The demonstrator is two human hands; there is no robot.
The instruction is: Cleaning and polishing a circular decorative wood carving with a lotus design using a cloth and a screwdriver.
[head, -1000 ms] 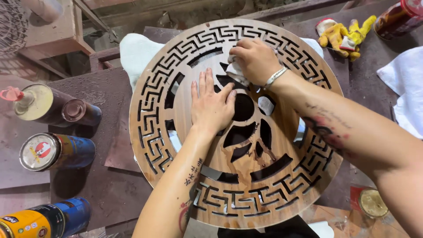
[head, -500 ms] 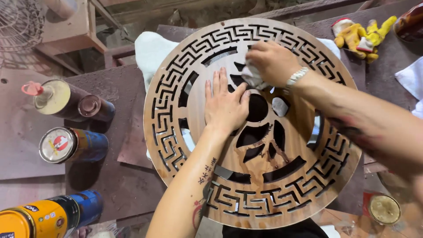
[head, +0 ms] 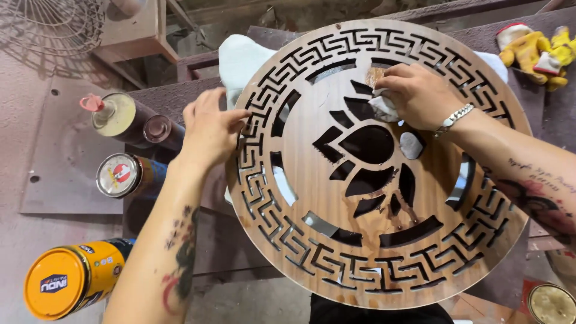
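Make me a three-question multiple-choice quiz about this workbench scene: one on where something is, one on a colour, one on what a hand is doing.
1. Where does the left hand rest?
A. on the left rim of the round carved wooden panel
B. on a can
C. on the gloves

2. What colour is the spray can with the big cap at bottom left?
A. green
B. orange-yellow
C. white

3. What is the right hand doing?
A. hanging empty
B. gripping a brush
C. pressing a small pale cloth onto the panel

Answers: 1 A, its fingers lie on the rim; 2 B, the cap is orange-yellow; 3 C, the cloth shows under the fingers.
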